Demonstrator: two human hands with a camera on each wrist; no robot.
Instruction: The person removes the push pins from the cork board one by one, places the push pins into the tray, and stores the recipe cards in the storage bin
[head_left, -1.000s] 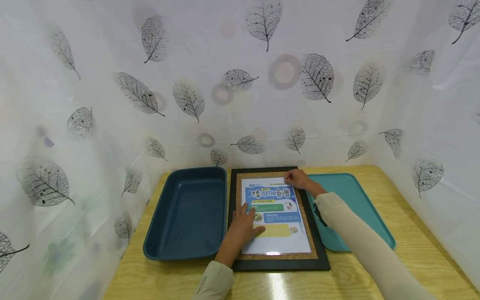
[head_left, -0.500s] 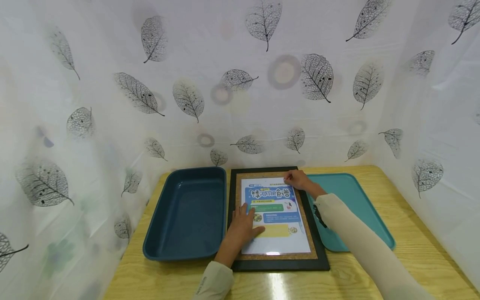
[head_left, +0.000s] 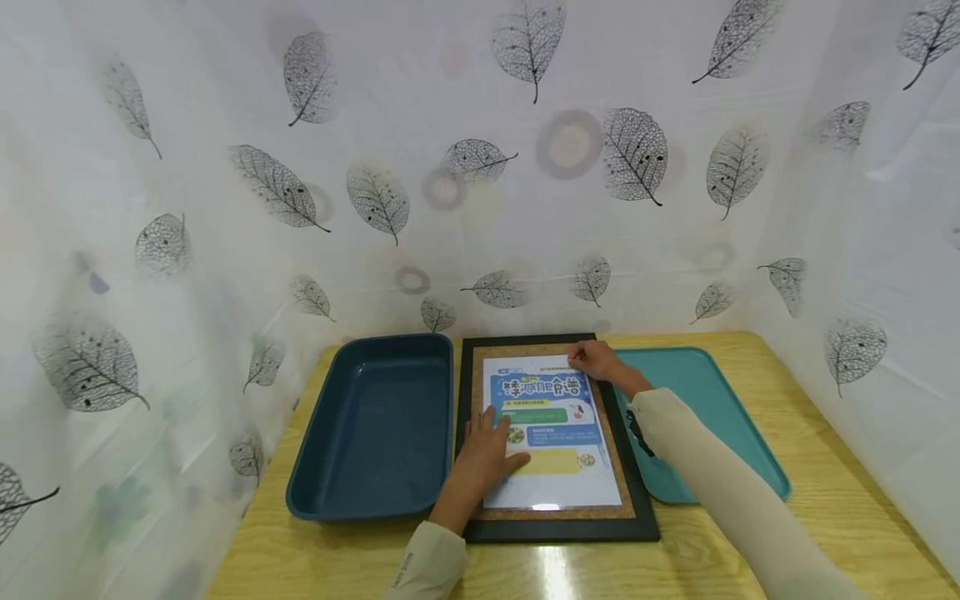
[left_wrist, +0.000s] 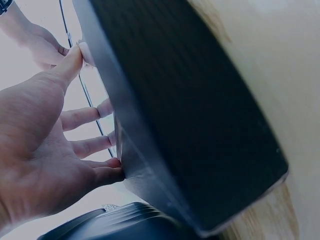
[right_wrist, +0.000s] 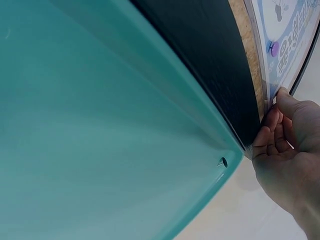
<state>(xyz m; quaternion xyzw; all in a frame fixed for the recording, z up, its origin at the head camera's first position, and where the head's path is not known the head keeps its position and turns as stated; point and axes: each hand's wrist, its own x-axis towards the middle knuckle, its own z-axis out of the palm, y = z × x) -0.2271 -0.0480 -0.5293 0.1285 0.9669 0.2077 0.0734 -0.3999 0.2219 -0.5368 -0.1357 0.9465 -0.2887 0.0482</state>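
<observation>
The sheet (head_left: 551, 433) is smooth and glossy, a white rectangle printed in blue, green and yellow, with a bright glare along its near edge. It lies flat on the speckled brown cork (head_left: 555, 514) of a board, whose broad, flat, matte black frame (head_left: 562, 531) surrounds it. The frame rests on the tabletop (head_left: 337, 558), which is pale yellow wood with wavy grain and a light sheen. A deep navy tray (head_left: 378, 433) with rounded corners stands just beside the frame on the left; a shallow teal tray (head_left: 690, 379) sits close by on the right. Behind hangs a white curtain (head_left: 480, 225) printed with lacy leaf skeletons.

The sheet's long axis runs from near the person towards the curtain, roughly in line with the frame, with the large headline at the far end.

The left hand (head_left: 483, 450) rests on the sheet's left side, its grip wide: fingers extended and spread, pointing away from the person, thumb out to the right. The right hand (head_left: 596, 358) reaches in from the right, its wrist bent over the frame; its grip is narrow, thumb and fingertips pinching the sheet's far right corner. Whether something tiny is also between them is hidden.
</observation>
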